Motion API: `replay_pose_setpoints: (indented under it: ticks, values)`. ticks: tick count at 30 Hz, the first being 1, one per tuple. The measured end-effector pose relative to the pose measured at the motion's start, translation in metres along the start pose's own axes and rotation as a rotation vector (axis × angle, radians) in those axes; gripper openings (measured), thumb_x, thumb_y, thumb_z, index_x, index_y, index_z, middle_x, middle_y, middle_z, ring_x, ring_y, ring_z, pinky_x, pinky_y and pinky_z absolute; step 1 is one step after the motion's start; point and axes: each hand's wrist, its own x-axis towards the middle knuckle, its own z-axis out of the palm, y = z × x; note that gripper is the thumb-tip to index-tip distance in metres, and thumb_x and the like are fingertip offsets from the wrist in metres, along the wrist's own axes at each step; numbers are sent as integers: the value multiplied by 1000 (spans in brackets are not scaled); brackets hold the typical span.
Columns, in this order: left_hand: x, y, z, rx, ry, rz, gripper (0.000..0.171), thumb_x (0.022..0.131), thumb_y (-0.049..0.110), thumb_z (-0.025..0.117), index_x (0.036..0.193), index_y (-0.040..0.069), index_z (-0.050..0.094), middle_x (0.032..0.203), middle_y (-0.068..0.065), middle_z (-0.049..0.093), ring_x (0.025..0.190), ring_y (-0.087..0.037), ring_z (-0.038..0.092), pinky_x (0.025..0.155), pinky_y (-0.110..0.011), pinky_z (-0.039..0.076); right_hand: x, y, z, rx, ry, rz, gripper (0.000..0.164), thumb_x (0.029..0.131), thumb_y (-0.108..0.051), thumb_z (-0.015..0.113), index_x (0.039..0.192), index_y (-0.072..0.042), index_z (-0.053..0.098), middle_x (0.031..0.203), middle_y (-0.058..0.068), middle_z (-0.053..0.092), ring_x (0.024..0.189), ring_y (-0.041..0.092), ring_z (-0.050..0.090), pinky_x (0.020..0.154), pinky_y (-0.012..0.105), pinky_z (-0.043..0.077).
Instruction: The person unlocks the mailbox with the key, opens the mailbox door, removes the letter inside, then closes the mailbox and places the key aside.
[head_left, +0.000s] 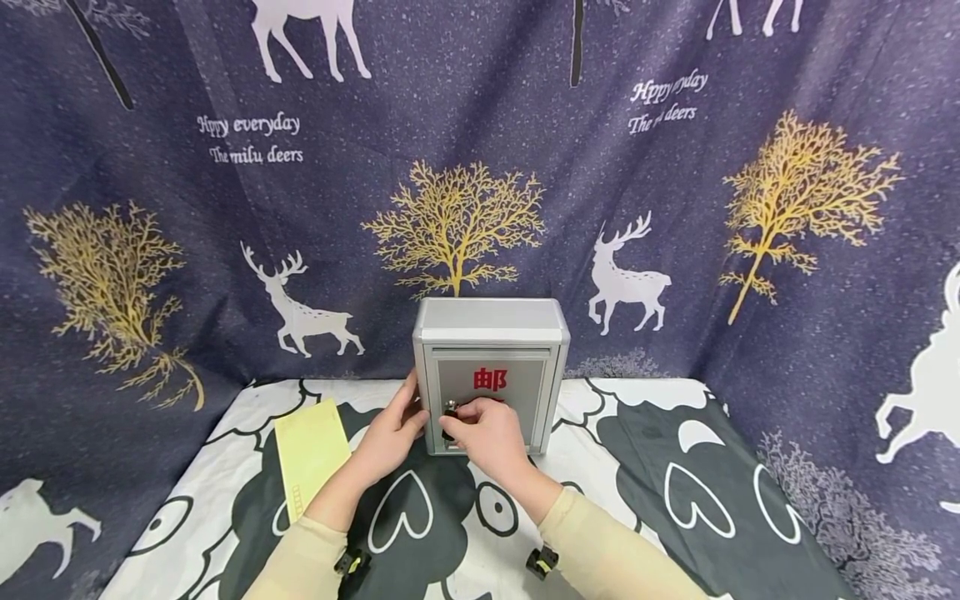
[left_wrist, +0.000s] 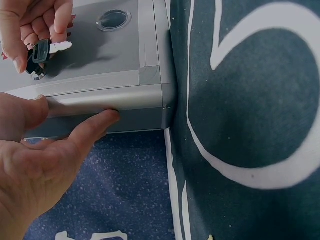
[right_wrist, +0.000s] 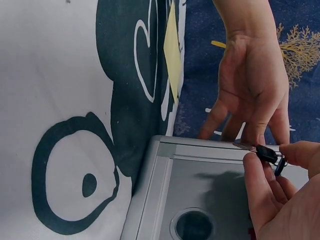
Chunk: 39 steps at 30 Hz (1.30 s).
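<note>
A silver-grey metal mailbox (head_left: 491, 321) with a red Chinese character on its front stands upright on the bed-like cloth. My right hand (head_left: 491, 433) pinches a black-headed key at the lock (head_left: 451, 406) on the left of the door. In the left wrist view a second key (left_wrist: 42, 51) hangs beside it, its silver blade pointing out. Whether the pinched key sits fully in the lock is hidden by the fingers. Along the mailbox's left side rests my left hand (head_left: 390, 433), its fingers fairly straight and its thumb at the front edge.
A yellow envelope (head_left: 311, 454) lies flat on the black-and-white patterned cloth (head_left: 585, 533), left of my left forearm. Behind the mailbox hangs a dark blue curtain (head_left: 480, 108) with deer and trees. A round dark window (left_wrist: 114, 20) is low on the mailbox door.
</note>
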Motion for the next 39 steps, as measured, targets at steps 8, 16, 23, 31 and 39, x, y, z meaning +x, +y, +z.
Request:
replay_pose_setpoints:
  ticks: [8, 16, 23, 31, 39]
  values:
    - [0, 1, 0, 6, -2, -2, 77, 118, 8, 55, 182, 23, 14, 176, -27, 35, 153, -48, 50, 109, -53, 59, 2, -2, 0, -105, 18, -28, 21, 94, -31, 89, 97, -10, 87, 86, -3, 80, 73, 7, 70, 64, 30, 59]
    - [0, -1, 0, 4, 3, -3, 77, 118, 8, 55, 182, 23, 14, 175, -28, 37, 151, -48, 51, 108, -52, 59, 3, -5, -2, -137, 13, -57, 22, 94, -29, 90, 97, -7, 86, 86, 0, 81, 69, 7, 68, 61, 29, 58]
    - [0, 1, 0, 5, 1, -2, 78, 118, 8, 55, 182, 22, 14, 174, -29, 37, 151, -48, 52, 108, -51, 60, 6, -6, -2, -193, 23, -82, 23, 91, -29, 91, 97, -8, 86, 85, -1, 81, 68, 6, 66, 62, 31, 57]
    - [1, 3, 0, 6, 9, -14, 78, 118, 7, 55, 182, 23, 14, 173, -29, 39, 150, -48, 54, 107, -50, 60, 7, -12, -4, -228, 3, -72, 25, 92, -29, 91, 98, -7, 84, 87, 1, 81, 69, 10, 67, 62, 31, 57]
    - [-1, 4, 0, 10, 4, -23, 77, 118, 9, 55, 182, 21, 13, 174, -29, 37, 151, -48, 52, 108, -52, 59, 6, -11, -3, -235, -2, -70, 24, 92, -30, 91, 97, -7, 84, 84, 0, 81, 66, 7, 64, 60, 29, 55]
